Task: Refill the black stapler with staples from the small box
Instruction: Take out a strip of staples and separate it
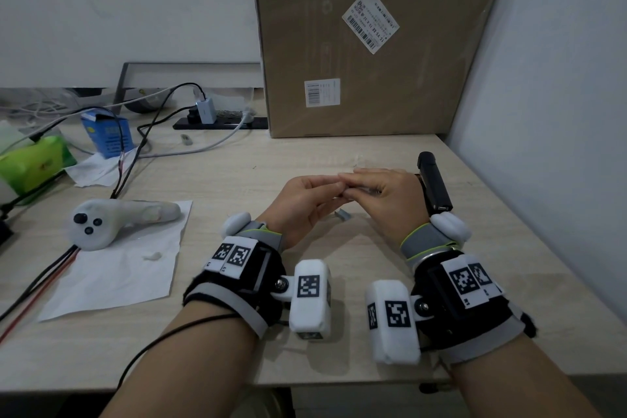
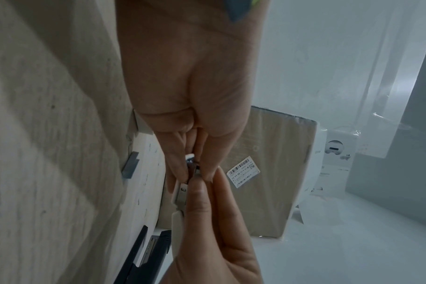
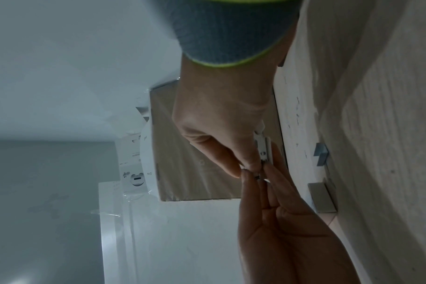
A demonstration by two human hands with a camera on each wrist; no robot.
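Head view, hands: the left hand (image 1: 305, 204) and the right hand (image 1: 383, 197) are brought together above the desk (image 1: 237, 173), fingertips touching; a small object is pinched between them, mostly hidden.
Head view, stapler: the black stapler (image 1: 434, 185) is seen just right of the right hand, lying open on the desk.
Head view, loose piece: a small strip of staples (image 1: 342, 215) is laid on the desk, near side of the hands.
Head view, far side: a big cardboard box (image 1: 373, 44) is stood against the wall.
Left wrist view: a small white and metal piece (image 2: 181, 194) is gripped by the fingers of both hands; what it is cannot be told. The stapler (image 2: 144, 255) is seen open below.
Right wrist view: the same piece (image 3: 263, 149) is pinched by the right hand's fingers (image 3: 250, 159), and its end is met by the left hand's fingertips (image 3: 250, 184).
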